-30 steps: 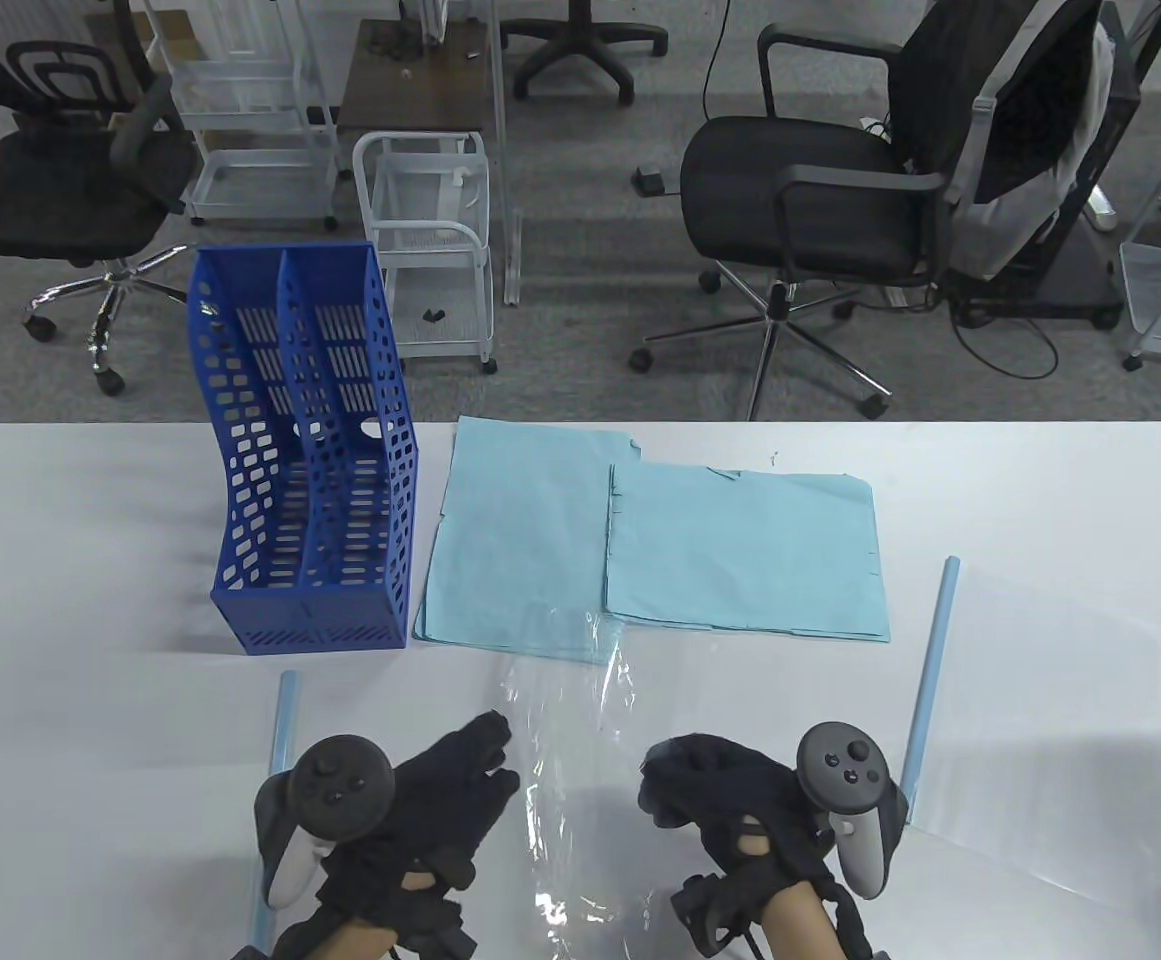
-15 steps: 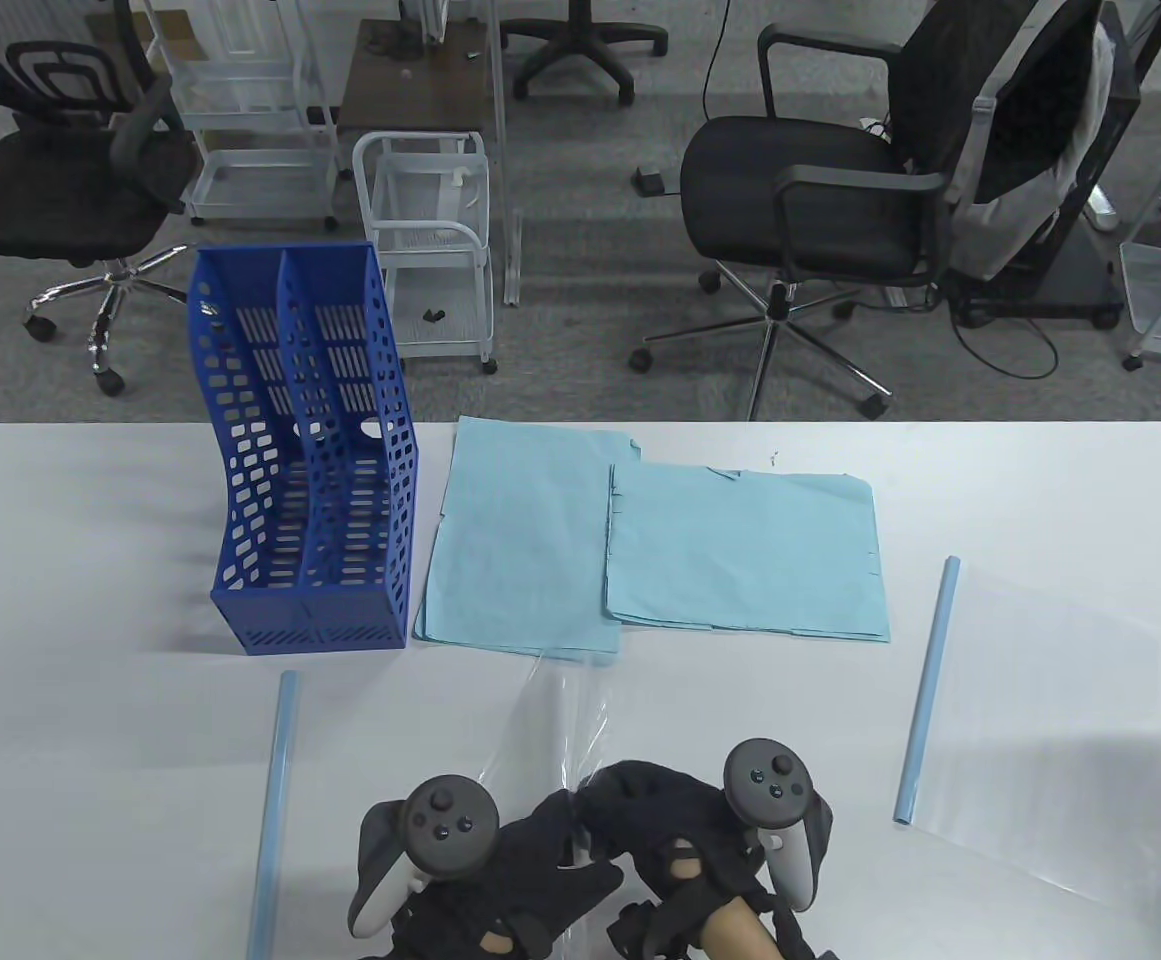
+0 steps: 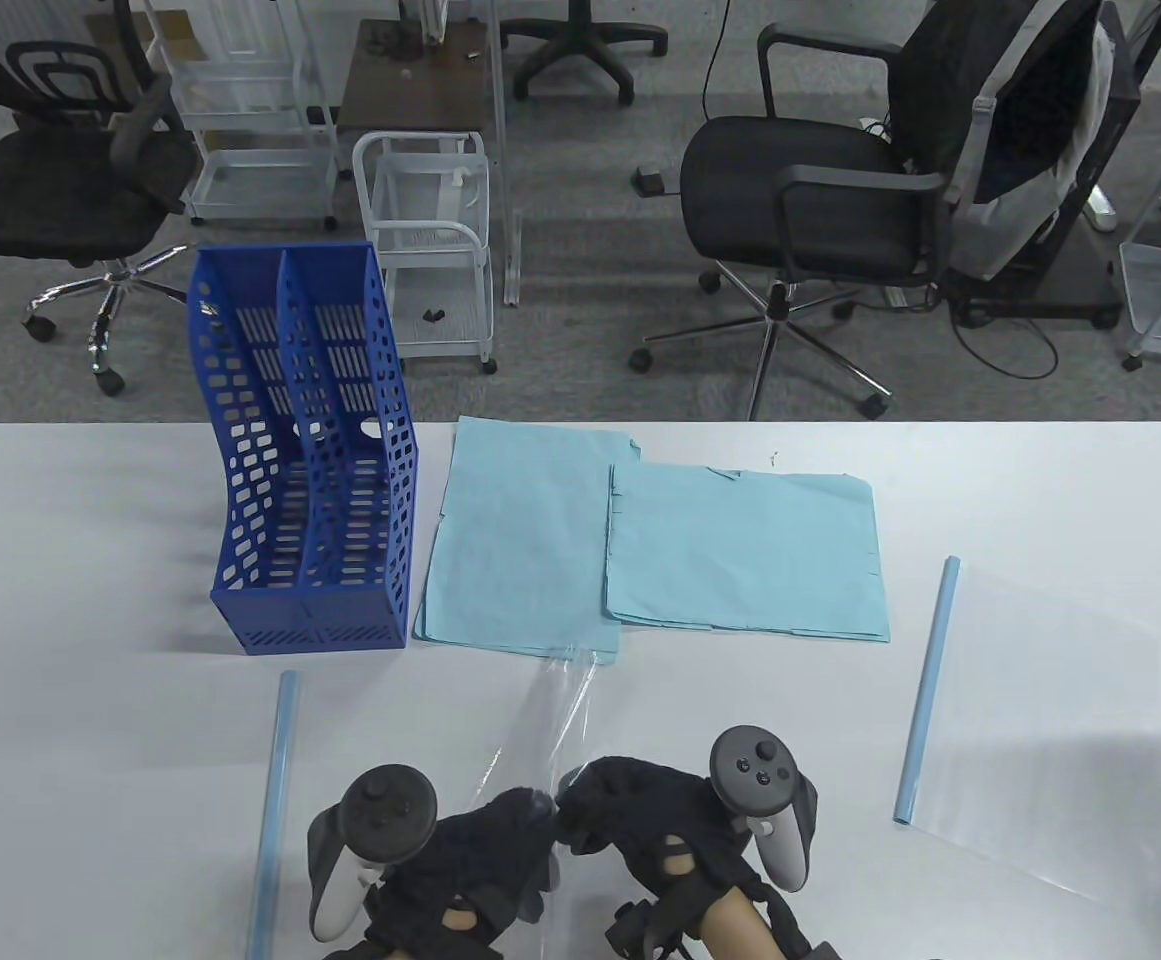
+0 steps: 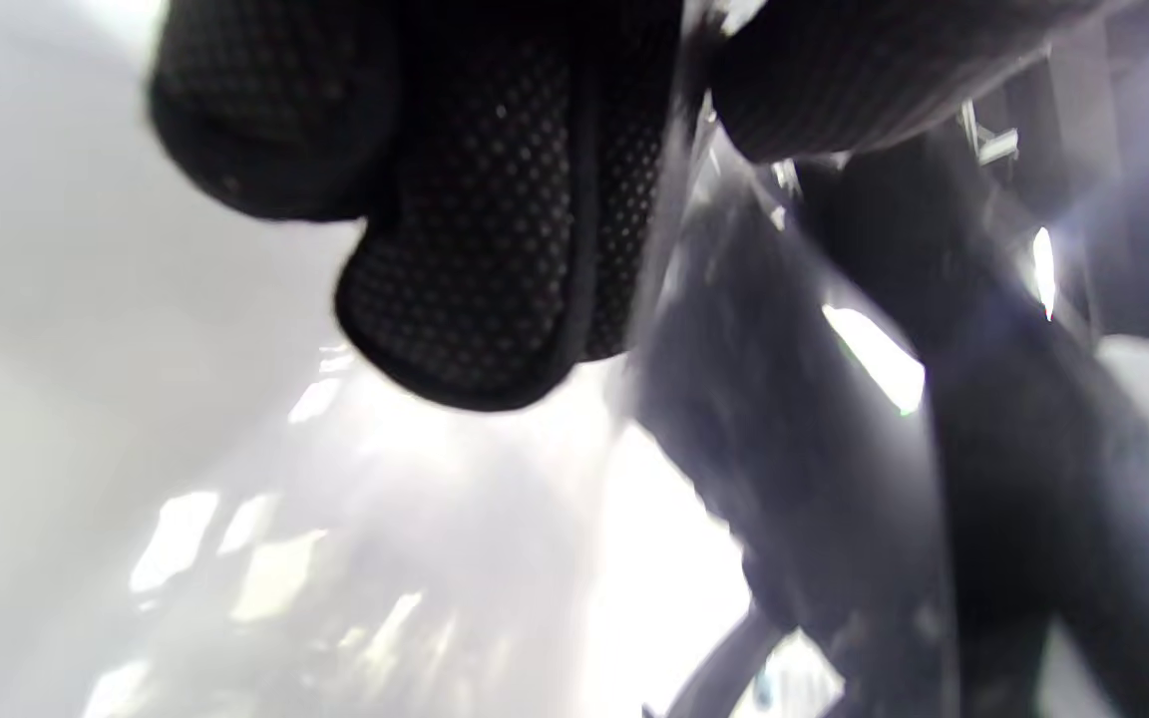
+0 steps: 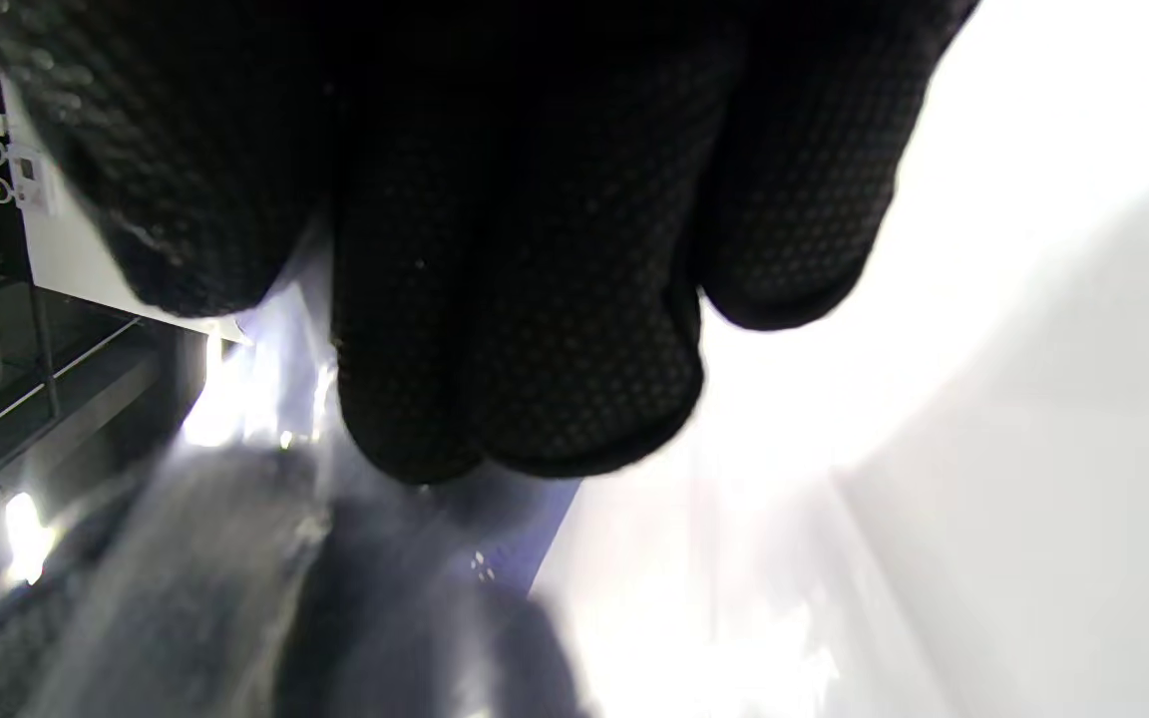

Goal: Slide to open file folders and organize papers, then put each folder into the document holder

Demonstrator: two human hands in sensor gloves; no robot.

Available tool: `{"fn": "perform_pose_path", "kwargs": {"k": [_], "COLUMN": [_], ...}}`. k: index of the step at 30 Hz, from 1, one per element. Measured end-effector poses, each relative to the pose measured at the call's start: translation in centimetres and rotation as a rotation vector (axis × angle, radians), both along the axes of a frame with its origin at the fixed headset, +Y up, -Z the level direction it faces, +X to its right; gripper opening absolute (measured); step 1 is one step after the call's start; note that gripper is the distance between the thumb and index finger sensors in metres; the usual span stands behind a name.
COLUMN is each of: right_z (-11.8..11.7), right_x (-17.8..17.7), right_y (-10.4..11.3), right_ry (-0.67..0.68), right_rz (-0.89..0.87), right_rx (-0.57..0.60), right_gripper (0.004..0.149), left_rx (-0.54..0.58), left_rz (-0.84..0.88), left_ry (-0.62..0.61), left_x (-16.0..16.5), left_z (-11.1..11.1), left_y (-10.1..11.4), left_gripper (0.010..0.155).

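Table view: left hand point(image 3: 485, 850) and right hand point(image 3: 640, 810) meet near the desk's point(image 3: 90, 560) front edge, each pinching the clear folder sheet point(image 3: 560, 700). Part its layers gently, keeping tension even. Fingers curl inward, knuckles raised. Blue papers point(image 3: 740, 550) lie beyond; holder point(image 3: 310, 480) stands left.

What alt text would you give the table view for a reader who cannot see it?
Two gloved hands, left hand and right hand, meet at the table's near edge, pinching a clear plastic folder cover. Behind lie two light blue paper stacks, with an empty blue document holder to their left and a pale blue slide bar beside the left hand.
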State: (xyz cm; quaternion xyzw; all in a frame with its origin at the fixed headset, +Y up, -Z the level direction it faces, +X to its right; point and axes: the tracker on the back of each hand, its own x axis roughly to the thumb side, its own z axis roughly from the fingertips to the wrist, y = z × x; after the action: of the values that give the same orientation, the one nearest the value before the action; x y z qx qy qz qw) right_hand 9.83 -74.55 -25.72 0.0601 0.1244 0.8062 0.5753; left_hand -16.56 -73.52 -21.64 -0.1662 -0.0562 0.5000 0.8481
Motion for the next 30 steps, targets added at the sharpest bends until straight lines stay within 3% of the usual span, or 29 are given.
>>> {"fn": "perform_pose_path", "kwargs": {"k": [8,12,15,19,30], "right_z": [-0.8,-1.0,-1.3,-1.8,-3.0], "right_x": [6.1,9.4,10.8,11.1,10.6], "right_y": [2.6,2.7,2.5,1.9,0.4], "right_ry": [-0.061,-0.266,-0.424,-0.482,-0.497], "right_rz": [0.167,0.462,0.706,0.810,0.992], "right_rx": [0.002,-0.003,0.008,0.016,0.014], "right_gripper": [0.043,0.043,0.043,0.043,0.044], "left_rx": [0.071,0.047,-0.042,-0.109,-0.168], "left_rz": [-0.008,-0.116,-0.217,-0.348,-0.444], "left_ry": [0.139,0.255,0.306,0.337,0.325], "left_x": [-6.9,-10.2,-12.2,-13.4,-12.9], "left_z": [-0.3,-1.4,-2.6,-3.7,-4.8], "left_y": [2.7,2.4,1.3,-0.1,-1.8], "left_gripper": [0.049,0.049,0.049,0.049,0.051]}}
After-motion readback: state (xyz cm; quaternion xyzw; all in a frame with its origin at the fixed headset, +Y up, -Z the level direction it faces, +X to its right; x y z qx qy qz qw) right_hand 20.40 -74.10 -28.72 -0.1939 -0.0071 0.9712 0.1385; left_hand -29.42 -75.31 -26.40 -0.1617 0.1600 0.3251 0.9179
